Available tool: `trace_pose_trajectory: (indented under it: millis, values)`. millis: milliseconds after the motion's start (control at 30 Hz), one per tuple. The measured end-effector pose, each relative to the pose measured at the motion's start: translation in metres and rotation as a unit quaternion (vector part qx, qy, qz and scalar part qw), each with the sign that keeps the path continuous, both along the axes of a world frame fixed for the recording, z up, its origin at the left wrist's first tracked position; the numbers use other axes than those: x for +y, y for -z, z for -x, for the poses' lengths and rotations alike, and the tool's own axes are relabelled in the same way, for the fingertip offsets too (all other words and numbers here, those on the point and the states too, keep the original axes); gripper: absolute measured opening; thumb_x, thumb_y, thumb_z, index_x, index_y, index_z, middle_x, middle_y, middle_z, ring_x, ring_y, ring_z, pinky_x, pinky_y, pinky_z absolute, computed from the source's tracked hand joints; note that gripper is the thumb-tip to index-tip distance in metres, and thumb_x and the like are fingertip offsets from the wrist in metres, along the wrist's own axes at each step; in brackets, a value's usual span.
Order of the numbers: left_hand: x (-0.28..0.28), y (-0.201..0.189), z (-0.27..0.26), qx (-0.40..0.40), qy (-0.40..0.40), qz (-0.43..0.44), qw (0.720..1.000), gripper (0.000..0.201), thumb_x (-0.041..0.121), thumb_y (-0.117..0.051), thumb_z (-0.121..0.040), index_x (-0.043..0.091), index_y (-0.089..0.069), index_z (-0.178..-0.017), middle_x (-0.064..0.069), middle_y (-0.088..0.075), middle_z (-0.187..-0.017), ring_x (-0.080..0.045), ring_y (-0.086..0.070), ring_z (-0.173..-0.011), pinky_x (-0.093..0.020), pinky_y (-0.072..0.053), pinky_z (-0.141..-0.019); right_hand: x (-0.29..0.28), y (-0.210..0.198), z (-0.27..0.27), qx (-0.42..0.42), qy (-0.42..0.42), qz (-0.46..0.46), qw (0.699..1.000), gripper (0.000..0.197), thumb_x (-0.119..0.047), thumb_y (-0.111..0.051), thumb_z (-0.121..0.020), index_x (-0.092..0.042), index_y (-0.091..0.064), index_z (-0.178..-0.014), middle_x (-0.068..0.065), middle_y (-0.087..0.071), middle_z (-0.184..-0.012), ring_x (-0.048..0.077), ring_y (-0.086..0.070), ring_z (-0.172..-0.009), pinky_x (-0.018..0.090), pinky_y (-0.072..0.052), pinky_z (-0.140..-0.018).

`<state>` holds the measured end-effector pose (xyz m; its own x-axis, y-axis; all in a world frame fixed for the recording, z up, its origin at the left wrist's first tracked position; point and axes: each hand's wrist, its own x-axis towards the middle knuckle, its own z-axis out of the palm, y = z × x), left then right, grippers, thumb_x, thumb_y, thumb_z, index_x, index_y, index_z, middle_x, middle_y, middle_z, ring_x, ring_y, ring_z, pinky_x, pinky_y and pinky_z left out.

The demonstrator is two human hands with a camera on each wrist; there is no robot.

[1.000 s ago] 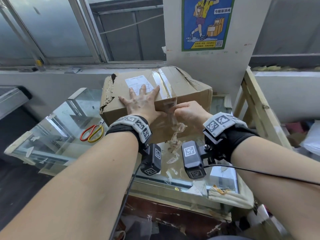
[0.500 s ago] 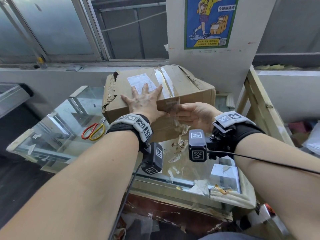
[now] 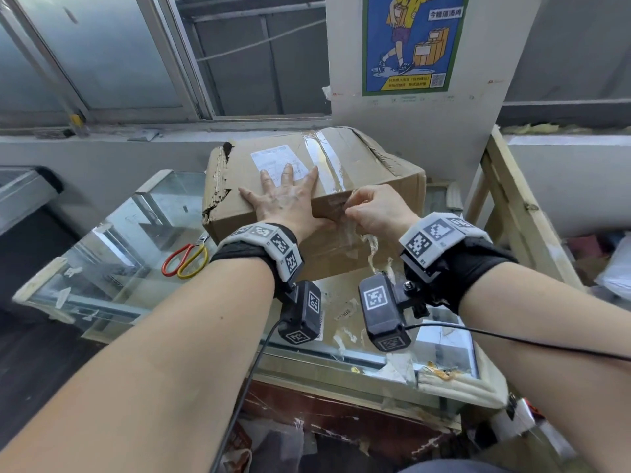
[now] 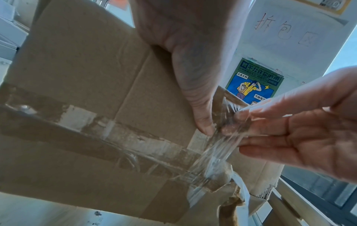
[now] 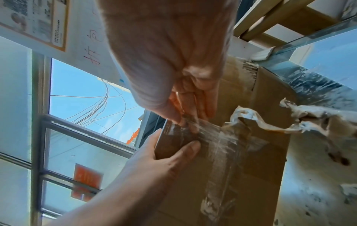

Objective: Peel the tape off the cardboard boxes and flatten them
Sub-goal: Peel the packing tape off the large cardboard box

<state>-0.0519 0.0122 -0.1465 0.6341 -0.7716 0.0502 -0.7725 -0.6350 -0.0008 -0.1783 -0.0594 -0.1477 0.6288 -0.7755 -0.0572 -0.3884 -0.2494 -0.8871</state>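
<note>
A battered brown cardboard box (image 3: 341, 186) sits centre frame on a glass-topped counter (image 3: 112, 247). The left hand (image 3: 283, 203) lies spread flat across the box's near top edge, pressing it down. Just to its right, the right hand (image 3: 375, 209) pinches a strip of clear packing tape (image 4: 218, 149) — stretchy, thin, likely to tear into shreds. The cardboard looks light and stiff; gripping the tape close to where it lifts seems wisest — not its ragged tail.

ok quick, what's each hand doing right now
Left hand: open, fingers spread flat on the brown cardboard box.
Right hand: pinching the clear packing tape.
</note>
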Motion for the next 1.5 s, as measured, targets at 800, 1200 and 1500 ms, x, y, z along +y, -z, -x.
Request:
trace_pose_trajectory:
  millis: [800,1200,1500]
  values:
    - [-0.004,-0.005,-0.003,0.028,-0.001,-0.02,0.999,0.085,0.059,-0.055,-0.087,0.048,0.002,-0.149,-0.001,0.005,-0.162,-0.04,0.005,-0.146,-0.079,-0.002,-0.103,0.008,0.007,-0.015,-0.163,0.113,-0.246,0.949,0.014,-0.014,-0.061,-0.083,-0.01,-0.066,-0.07,0.0,-0.067,-0.063,0.022,-0.051,-0.071,0.032,-0.039,-0.068]
    - [0.012,-0.012,-0.014,0.054,0.013,-0.004,0.998,0.085,0.058,-0.058,-0.086,0.05,0.0,-0.148,-0.001,0.003,-0.162,-0.039,0.005,-0.147,-0.078,-0.002,-0.103,0.025,-0.006,-0.024,-0.179,0.137,-0.285,0.932,0.015,-0.006,-0.057,-0.077,-0.013,-0.057,-0.063,-0.001,-0.052,-0.049,0.009,-0.037,-0.042,0.023,-0.027,-0.053]
    - [0.008,-0.014,-0.001,0.074,0.02,-0.035,0.996,0.09,0.061,-0.059,-0.083,0.047,0.001,-0.149,-0.002,0.007,-0.162,-0.04,0.009,-0.146,-0.081,0.0,-0.099,0.023,-0.005,-0.011,-0.099,0.153,-0.231,0.956,0.013,-0.008,-0.062,-0.082,-0.005,-0.064,-0.069,0.003,-0.061,-0.05,0.015,-0.055,-0.045,0.026,-0.045,-0.056]
